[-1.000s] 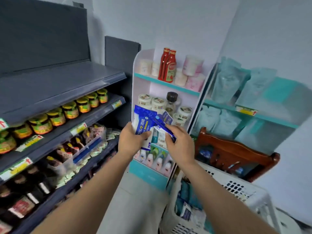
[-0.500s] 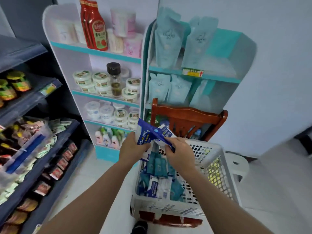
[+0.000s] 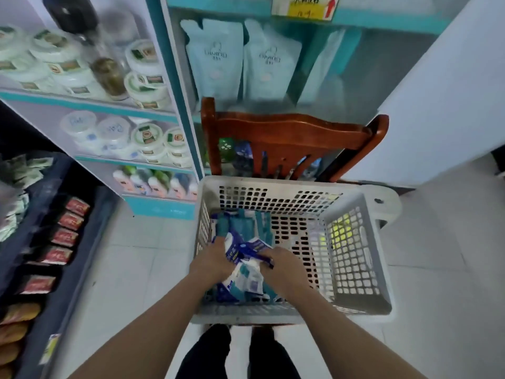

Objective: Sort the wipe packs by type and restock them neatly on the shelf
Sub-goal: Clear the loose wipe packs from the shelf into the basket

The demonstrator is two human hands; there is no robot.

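A: Your blue-and-white wipe packs are down inside the white basket, towards its near left corner. They are bunched between your two hands, just above the loose packs lying on the basket's floor.

B: Both hands have hold of that bunch. Your left hand has its fingers curled round the left end, and your right hand closes over the right end. Blur hides how many packs you grip.

A: I'd judge them light and soft, with slick film wrappers, so a bunch can fan out and slip. Take each one across its flat faces, thumb on one side and fingers on the other, not by a corner.

B: The teal packs stand along the basket's far left wall and seem to be a second type. Beyond the basket is a wooden chair, and past that the teal shelf with pale pouches.
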